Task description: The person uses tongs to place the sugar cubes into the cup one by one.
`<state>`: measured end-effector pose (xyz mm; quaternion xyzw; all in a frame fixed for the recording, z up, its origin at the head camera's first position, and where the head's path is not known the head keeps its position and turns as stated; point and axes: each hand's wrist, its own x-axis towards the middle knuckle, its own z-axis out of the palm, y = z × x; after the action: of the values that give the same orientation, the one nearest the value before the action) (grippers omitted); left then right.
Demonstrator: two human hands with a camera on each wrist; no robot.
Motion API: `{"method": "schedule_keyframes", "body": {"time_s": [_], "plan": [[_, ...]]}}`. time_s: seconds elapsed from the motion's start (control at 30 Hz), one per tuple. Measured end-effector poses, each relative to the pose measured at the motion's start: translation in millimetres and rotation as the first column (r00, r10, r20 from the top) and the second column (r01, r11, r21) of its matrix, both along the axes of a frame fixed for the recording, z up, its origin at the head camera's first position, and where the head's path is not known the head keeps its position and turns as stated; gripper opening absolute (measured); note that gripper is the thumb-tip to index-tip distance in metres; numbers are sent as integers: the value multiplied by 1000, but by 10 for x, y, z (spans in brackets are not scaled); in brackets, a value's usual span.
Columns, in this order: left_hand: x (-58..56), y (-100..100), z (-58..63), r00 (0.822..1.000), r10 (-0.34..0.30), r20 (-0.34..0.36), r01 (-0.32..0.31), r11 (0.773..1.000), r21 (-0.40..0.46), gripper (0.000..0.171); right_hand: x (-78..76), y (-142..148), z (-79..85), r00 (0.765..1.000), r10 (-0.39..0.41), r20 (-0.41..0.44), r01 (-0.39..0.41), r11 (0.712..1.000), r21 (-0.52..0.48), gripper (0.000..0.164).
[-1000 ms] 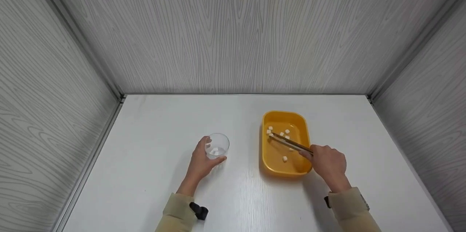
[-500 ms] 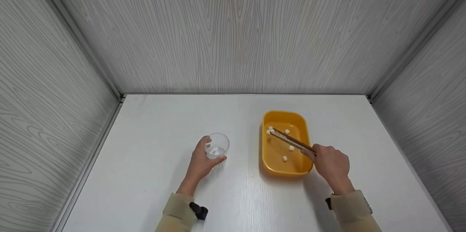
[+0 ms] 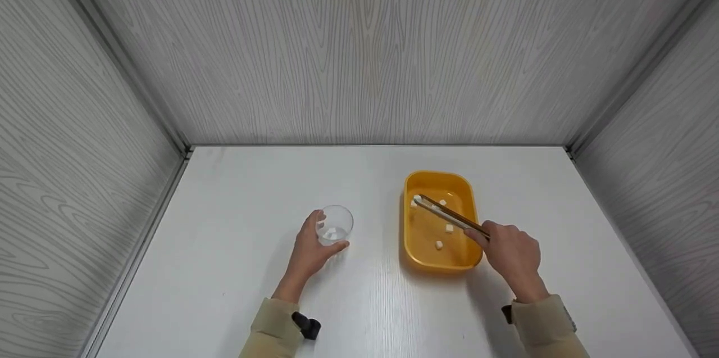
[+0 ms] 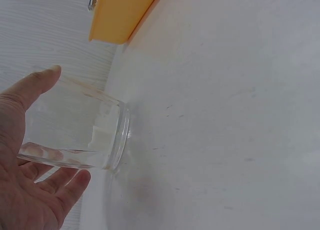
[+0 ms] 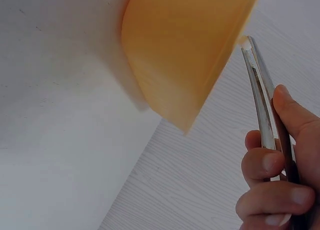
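In the head view, you look to be partway through: at least one white piece lies in the clear glass (image 3: 335, 223), while several white cubes (image 3: 449, 228) remain in the yellow tray (image 3: 421, 241), to the right of the glass. Your left hand (image 3: 308, 251) wraps the glass on the table (image 3: 365, 302), and your right hand (image 3: 510, 254) grips the tongs (image 3: 455, 216), their tips over the tray's far left part. In the left wrist view, your thumb lies along one side of the glass and your curled fingers along the other; the pale piece sits near its base, though you can't count pieces surely through the wall. In the right wrist view, your thumb and fingers squeeze the tongs; a pale bit shows between their tips beside the tray rim, probably a cube being pinched.
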<state>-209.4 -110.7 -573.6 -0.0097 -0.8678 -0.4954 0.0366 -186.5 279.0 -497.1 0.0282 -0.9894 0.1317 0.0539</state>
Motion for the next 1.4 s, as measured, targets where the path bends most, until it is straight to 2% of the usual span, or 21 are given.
{"method": "schedule_keyframes", "body": {"time_s": [0.17, 0.4, 0.63, 0.9, 1.07, 1.4], "plan": [[-1, 2, -2, 1000, 2, 0, -2, 1000, 3, 93, 27, -18, 15, 995, 42, -93, -43, 999, -4, 49], [-2, 3, 1, 1000, 7, 6, -7, 1000, 2, 94, 22, -73, 60, 995, 50, -82, -52, 998, -24, 55], [4, 8, 3, 1000, 16, 21, -16, 1000, 1, 96, 38, -214, 104, 992, 74, -100, -78, 996, -40, 49], [2, 15, 3, 1000, 20, 19, -20, 1000, -1, 96, 57, -434, 146, 977, 142, -156, -150, 988, -36, 43], [4, 14, 7, 1000, 10, 17, -10, 1000, -1, 96, 56, -585, 161, 972, 170, -162, -179, 983, -44, 37], [1, 4, 4, 1000, 5, 12, -5, 1000, 2, 98, 70, -872, 175, 952, 241, -191, -247, 969, -5, 35]]}}
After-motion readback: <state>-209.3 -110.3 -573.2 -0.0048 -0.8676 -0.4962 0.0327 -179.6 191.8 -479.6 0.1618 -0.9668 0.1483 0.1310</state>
